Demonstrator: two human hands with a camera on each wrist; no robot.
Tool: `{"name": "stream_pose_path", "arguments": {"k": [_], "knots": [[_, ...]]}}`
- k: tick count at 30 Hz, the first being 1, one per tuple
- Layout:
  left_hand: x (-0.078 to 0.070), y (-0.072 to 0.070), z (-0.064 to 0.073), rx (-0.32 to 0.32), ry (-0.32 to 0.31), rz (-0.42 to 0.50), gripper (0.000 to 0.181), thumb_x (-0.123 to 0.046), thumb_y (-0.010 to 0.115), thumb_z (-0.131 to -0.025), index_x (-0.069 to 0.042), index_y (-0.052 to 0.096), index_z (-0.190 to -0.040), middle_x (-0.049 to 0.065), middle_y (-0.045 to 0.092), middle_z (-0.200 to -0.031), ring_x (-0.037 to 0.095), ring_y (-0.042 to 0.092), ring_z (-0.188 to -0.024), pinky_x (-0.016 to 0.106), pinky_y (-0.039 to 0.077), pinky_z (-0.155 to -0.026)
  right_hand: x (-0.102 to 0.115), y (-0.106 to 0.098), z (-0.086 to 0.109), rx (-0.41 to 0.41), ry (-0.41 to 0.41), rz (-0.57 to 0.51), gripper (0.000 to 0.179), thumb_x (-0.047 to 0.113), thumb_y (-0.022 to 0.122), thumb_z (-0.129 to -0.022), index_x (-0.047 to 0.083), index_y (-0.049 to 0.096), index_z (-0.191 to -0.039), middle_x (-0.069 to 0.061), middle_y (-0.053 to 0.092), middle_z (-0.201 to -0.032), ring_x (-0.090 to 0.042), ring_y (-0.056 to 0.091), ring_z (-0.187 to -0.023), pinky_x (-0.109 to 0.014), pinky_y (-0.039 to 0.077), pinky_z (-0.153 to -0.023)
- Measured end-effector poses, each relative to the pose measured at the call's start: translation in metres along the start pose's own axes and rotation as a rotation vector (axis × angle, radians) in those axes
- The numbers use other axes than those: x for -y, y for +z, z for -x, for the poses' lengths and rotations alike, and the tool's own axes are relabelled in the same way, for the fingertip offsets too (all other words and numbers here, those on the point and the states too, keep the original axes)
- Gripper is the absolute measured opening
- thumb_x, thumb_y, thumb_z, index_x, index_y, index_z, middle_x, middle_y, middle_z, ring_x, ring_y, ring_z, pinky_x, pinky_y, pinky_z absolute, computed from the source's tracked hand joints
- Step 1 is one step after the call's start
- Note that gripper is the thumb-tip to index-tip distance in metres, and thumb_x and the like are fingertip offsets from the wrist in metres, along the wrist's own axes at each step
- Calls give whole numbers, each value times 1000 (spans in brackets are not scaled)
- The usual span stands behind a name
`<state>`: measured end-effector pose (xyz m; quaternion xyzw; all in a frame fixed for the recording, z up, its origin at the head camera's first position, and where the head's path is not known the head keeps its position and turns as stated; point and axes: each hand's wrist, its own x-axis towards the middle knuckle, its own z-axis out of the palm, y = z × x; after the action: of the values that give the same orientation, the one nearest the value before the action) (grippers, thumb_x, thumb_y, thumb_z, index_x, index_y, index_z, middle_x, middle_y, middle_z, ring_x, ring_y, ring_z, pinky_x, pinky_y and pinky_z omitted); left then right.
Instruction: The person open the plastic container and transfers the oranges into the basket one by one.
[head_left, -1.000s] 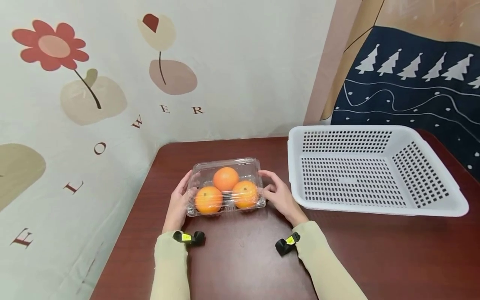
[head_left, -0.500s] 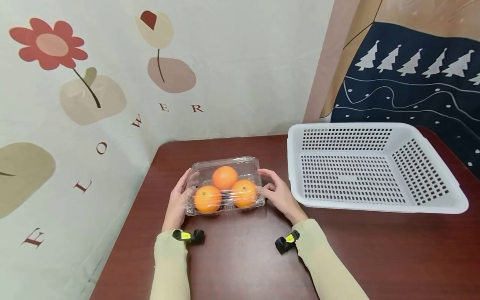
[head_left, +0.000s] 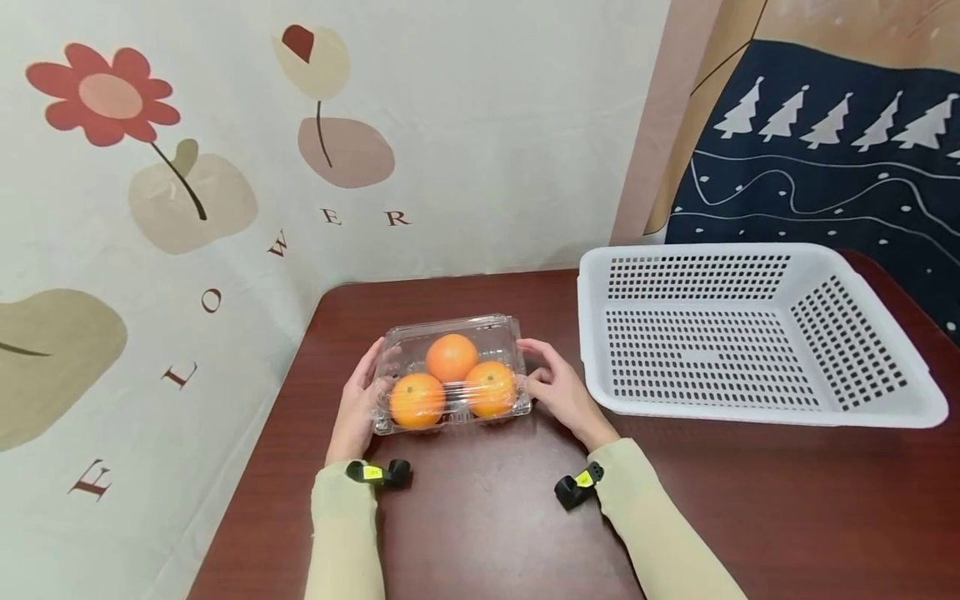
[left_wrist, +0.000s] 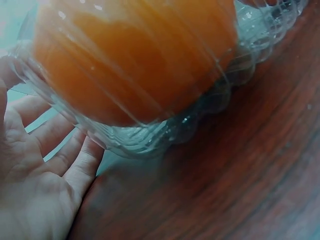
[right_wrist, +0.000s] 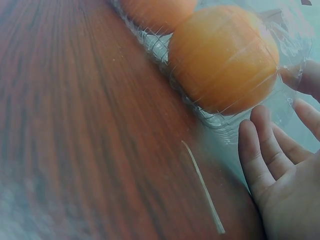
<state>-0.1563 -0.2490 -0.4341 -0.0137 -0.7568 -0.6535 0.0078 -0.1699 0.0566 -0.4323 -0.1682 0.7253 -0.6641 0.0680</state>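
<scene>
A clear plastic clamshell box [head_left: 405,335] with its lid down sits on the dark red-brown table [head_left: 480,517]. Inside it are three oranges: one orange [head_left: 452,357] at the back, another orange [head_left: 417,401] front left and a third orange [head_left: 491,388] front right. My left hand [head_left: 355,414] holds the box's left end, its fingers lying along the side in the left wrist view. The right hand [head_left: 558,395] holds the opposite end between thumb and fingers. In the right wrist view, the lower fingertips [right_wrist: 248,131] are close to the box's lower edge.
A large white plastic basket [head_left: 772,414] with perforated walls stands right of the box, its inside bare. A thin pale strip [right_wrist: 204,187] shows on the table in the right wrist view. Behind the table hangs a printed cloth [head_left: 487,125].
The view shifts slightly as the head moves. Both hands keep their places on the box, and the oranges lie as before.
</scene>
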Motion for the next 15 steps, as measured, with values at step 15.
{"name": "stream_pose_path", "arguments": {"k": [15], "knots": [[-2,1,1,0,-17,33,55,-14,50,-91,-27,28,-140,7,38,-137,26,36,-123,22,39,-92,0,-1,1,-37,5,7,47,10,58,-85,12,43,-130,-10,50,-120,-23,57,-75,-34,45,-57]]}}
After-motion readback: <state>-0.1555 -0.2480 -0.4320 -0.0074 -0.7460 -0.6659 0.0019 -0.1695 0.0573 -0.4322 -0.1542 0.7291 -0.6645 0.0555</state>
